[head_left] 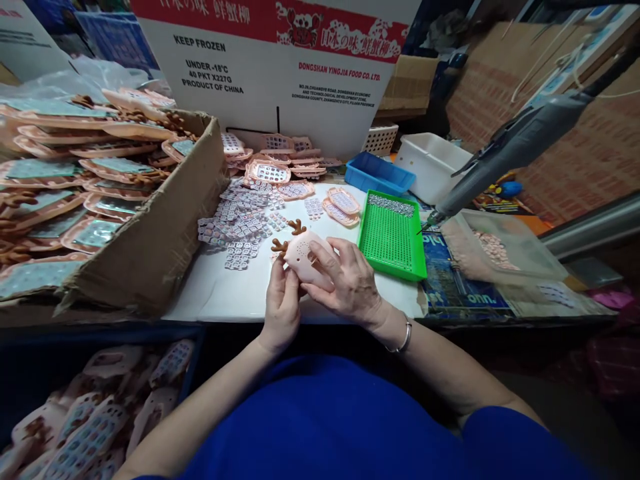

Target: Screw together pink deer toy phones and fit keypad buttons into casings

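A pale pink plastic toy shell (302,261) with brown antlers and small holes is held over the white work surface, tilted, between both hands. My left hand (283,299) pinches its lower left edge, just below the antlers. My right hand (350,277) grips the other end, fingers lying over its face and thumb underneath. Left of the hands lie many small printed button sheets (243,217). Beyond them, pink shell halves (267,172) are piled, some with button sheets set in. Two more pink shell halves (343,204) rest behind my right hand.
A green perforated tray (393,243) holds small screws (391,205). A grey electric screwdriver (520,137) hangs at right above a clear box (537,263) of pink parts. A cardboard box (150,250) of stacked shells stands left; a blue bin (196,353) of toys sits below.
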Demonstrator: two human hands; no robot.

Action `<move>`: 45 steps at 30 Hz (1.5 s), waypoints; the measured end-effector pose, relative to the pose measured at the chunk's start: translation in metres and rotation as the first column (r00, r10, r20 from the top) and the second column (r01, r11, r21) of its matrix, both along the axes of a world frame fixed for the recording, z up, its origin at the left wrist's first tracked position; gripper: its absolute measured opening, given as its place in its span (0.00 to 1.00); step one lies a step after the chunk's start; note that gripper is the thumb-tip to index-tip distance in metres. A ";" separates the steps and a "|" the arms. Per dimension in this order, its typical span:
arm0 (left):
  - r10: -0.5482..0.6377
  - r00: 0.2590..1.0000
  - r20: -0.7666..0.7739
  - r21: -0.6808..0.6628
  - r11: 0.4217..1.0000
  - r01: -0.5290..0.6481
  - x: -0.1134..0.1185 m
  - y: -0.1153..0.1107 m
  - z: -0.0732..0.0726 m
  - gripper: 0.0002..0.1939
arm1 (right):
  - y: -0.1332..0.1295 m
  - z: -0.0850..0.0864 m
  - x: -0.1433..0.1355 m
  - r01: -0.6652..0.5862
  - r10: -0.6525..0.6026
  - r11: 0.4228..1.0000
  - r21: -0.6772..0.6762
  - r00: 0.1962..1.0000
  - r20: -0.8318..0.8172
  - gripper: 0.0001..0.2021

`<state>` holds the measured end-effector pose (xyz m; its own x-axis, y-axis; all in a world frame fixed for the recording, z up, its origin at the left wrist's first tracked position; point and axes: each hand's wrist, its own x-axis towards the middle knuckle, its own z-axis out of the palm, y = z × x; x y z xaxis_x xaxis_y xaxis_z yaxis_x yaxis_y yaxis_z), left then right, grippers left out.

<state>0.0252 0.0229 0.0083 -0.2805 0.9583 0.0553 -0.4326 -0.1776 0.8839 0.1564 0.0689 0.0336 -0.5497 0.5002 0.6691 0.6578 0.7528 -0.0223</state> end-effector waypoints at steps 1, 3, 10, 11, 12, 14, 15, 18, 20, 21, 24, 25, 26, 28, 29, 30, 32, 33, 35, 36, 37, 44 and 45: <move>0.011 1.000 0.002 -0.012 1.000 -0.011 0.001 -0.001 0.000 0.23 | -0.001 0.001 0.001 0.003 -0.003 1.000 0.000 1.000 -0.005 0.28; -0.001 1.000 0.022 -0.034 0.999 0.001 0.004 -0.002 0.000 0.24 | -0.003 0.002 0.003 0.012 -0.012 0.998 -0.056 1.000 -0.006 0.29; -0.028 0.996 0.089 -0.045 0.998 0.032 0.012 0.000 -0.007 0.22 | -0.001 -0.004 0.005 0.020 -0.011 0.989 -0.147 0.998 0.062 0.30; -0.006 0.998 0.068 -0.037 0.999 0.009 0.013 0.001 -0.009 0.22 | -0.001 -0.006 0.005 0.022 -0.015 0.991 -0.129 0.998 0.059 0.30; 0.012 0.999 0.049 -0.030 0.999 -0.011 0.013 0.001 -0.011 0.22 | -0.001 -0.008 0.005 0.016 -0.011 0.993 -0.115 0.999 0.049 0.31; 0.035 0.999 0.024 -0.023 0.999 -0.035 0.014 -0.001 -0.014 0.23 | -0.001 -0.011 0.004 -0.019 0.020 0.995 -0.103 1.000 0.012 0.31; 0.041 0.999 0.016 -0.019 0.999 -0.041 0.014 -0.002 -0.015 0.24 | -0.001 -0.012 0.004 -0.048 0.046 0.993 -0.108 0.999 -0.016 0.31; 0.047 0.999 0.014 0.017 0.999 -0.047 0.013 -0.008 -0.015 0.23 | 0.000 -0.014 0.006 -0.163 0.144 0.973 -0.165 0.982 -0.118 0.31; 0.056 0.998 0.015 0.056 0.997 -0.056 0.012 -0.013 -0.013 0.20 | 0.000 -0.016 0.008 -0.247 0.210 0.949 -0.194 0.958 -0.195 0.32; 0.066 0.998 -0.005 0.080 0.995 -0.066 0.010 -0.015 -0.011 0.20 | 0.000 -0.017 0.009 -0.284 0.238 0.938 -0.197 0.944 -0.227 0.33; 0.129 0.977 -0.167 0.147 0.984 -0.104 0.007 -0.018 -0.004 0.21 | 0.000 -0.021 0.012 -0.345 0.288 0.918 -0.197 0.920 -0.266 0.35; 0.147 0.964 -0.223 0.167 0.980 -0.111 0.006 -0.019 -0.002 0.21 | -0.001 -0.022 0.013 -0.345 0.290 0.917 -0.201 0.921 -0.260 0.35; 0.158 0.952 -0.262 0.182 0.977 -0.112 0.005 -0.019 0.000 0.21 | -0.002 -0.022 0.014 -0.336 0.285 0.920 -0.201 0.927 -0.244 0.34; 0.163 0.942 -0.292 0.192 0.975 -0.109 0.005 -0.019 0.001 0.20 | -0.003 -0.023 0.015 -0.294 0.260 0.940 -0.171 0.945 -0.199 0.31; 0.163 0.943 -0.289 0.191 0.975 -0.110 0.006 -0.019 0.001 0.20 | -0.004 -0.023 0.015 -0.271 0.246 0.952 -0.141 0.953 -0.175 0.29; 0.164 0.945 -0.283 0.185 0.976 -0.114 0.006 -0.019 0.000 0.20 | -0.004 -0.024 0.015 -0.254 0.236 0.961 -0.110 0.959 -0.154 0.27; 0.168 0.946 -0.278 0.173 0.977 -0.122 0.007 -0.019 -0.002 0.20 | -0.004 -0.024 0.015 -0.241 0.230 0.968 -0.071 0.964 -0.136 0.25; 0.170 0.945 -0.280 0.173 0.977 -0.125 0.007 -0.019 -0.004 0.19 | -0.004 -0.024 0.014 -0.247 0.236 0.967 -0.065 0.961 -0.142 0.25; 0.187 0.936 -0.299 0.195 0.972 -0.132 0.006 -0.019 -0.006 0.19 | -0.004 -0.023 0.013 -0.279 0.263 0.958 -0.071 0.949 -0.174 0.25; 0.200 0.928 -0.314 0.213 0.967 -0.136 0.005 -0.020 -0.008 0.18 | -0.003 -0.022 0.013 -0.304 0.282 0.949 -0.087 0.938 -0.199 0.26; 0.217 0.919 -0.331 0.233 0.962 -0.143 0.004 -0.020 -0.010 0.18 | -0.003 -0.019 0.012 -0.332 0.298 0.936 -0.116 0.924 -0.238 0.26; 0.144 0.872 -0.469 0.268 0.963 -0.016 -0.002 -0.027 -0.018 0.21 | -0.001 0.015 0.010 -0.493 0.073 0.599 -0.631 0.818 -0.570 0.26; 0.121 0.882 -0.455 0.259 0.966 0.001 -0.002 -0.027 -0.017 0.21 | -0.001 0.018 0.009 -0.519 0.011 0.514 -0.682 0.799 -0.601 0.25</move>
<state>0.0232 -0.0039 -0.0085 -0.2207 0.8789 0.4229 0.0347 -0.4262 0.9040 0.1650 0.0679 0.0520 -0.4975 0.8251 0.2677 0.1281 0.3751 -0.9181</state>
